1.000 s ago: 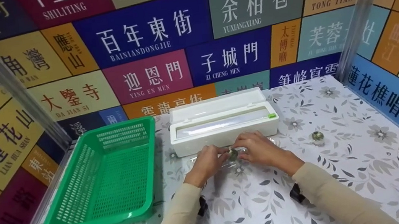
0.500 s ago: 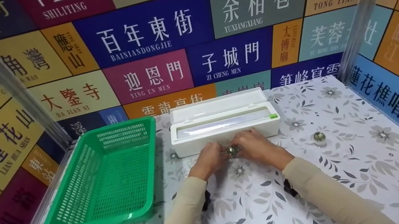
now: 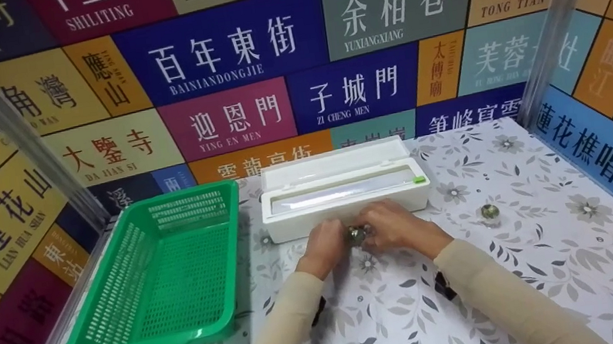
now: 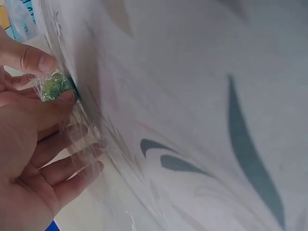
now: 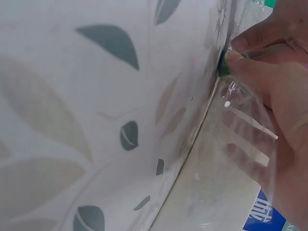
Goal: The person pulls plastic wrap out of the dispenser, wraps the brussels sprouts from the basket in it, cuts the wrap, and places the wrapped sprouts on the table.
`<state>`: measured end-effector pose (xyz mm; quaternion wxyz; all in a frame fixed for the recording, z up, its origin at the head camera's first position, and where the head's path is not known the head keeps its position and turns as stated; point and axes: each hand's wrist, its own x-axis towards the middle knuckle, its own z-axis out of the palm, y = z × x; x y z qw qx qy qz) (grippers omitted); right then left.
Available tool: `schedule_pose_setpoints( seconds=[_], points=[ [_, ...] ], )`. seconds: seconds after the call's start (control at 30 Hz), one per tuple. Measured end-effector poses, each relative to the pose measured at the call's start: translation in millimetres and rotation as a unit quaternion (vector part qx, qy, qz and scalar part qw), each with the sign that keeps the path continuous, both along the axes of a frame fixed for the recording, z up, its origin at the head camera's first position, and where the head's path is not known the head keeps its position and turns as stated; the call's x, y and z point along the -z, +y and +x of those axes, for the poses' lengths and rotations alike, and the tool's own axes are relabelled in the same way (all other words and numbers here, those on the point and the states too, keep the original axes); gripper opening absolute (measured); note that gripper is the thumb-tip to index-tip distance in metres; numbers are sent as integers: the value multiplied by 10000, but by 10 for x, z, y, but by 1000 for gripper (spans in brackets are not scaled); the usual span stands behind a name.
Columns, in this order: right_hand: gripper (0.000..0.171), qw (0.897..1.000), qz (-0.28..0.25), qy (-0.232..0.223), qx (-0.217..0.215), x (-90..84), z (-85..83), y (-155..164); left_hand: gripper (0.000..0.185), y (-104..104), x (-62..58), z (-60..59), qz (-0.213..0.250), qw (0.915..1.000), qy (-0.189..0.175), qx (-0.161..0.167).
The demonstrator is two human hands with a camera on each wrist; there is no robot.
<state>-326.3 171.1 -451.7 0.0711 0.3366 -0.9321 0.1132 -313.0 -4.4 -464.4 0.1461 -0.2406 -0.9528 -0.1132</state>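
Both hands work on a small round green thing (image 3: 356, 233) in clear cling film, low over the table in front of a white box (image 3: 347, 208). My left hand (image 3: 325, 246) holds it from the left; in the left wrist view its thumb presses the green thing (image 4: 57, 85) and its other fingers spread behind the loose film (image 4: 82, 139). Opposite it, my right hand (image 3: 393, 225) pinches the film at the green thing, thumb foremost in the right wrist view, with film (image 5: 245, 125) hanging over its fingers. A second film-wrapped green ball (image 3: 489, 212) sits apart on the right.
The white box is a cling film dispenser with its lid (image 3: 334, 159) up and a green slide cutter (image 3: 418, 180) at its right end. A green plastic basket (image 3: 184, 324) stands to the left. Behind the flowered tablecloth (image 3: 546, 282) rises a sign-covered wall (image 3: 219, 47).
The hands have closed in around the green thing and the film is gathered nearer it. The left wrist has turned and shifted slightly right; box, basket and second ball have stayed put.
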Motion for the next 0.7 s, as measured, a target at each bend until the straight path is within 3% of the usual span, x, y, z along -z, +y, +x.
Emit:
schedule_pose_setpoints(
  seconds=[0.13, 0.27, 0.37, 0.53, 0.7],
  points=[
    [23, 10000, -21, -32, 91, 12, -32, -42, 15, -21, -26, -20, 238, 9994, -254, 71],
    [20, 9999, -41, -65, 85, -5, -37, -54, 14, -15, -84, -20, 194, 9980, -601, 2],
    [18, 9995, -44, -302, 93, -30, -16, -38, 13, 2, -107, -17, -7, 9982, -590, -56],
    [32, 9940, -164, -1013, 373, -58, 22, -27, 11, 23, -92, -20, -17, 9988, -480, -109],
    [35, 9961, -106, -777, 415, -13, 24, -61, 8, 39, -79, 0, 30, 9986, -485, -220]
  ],
)
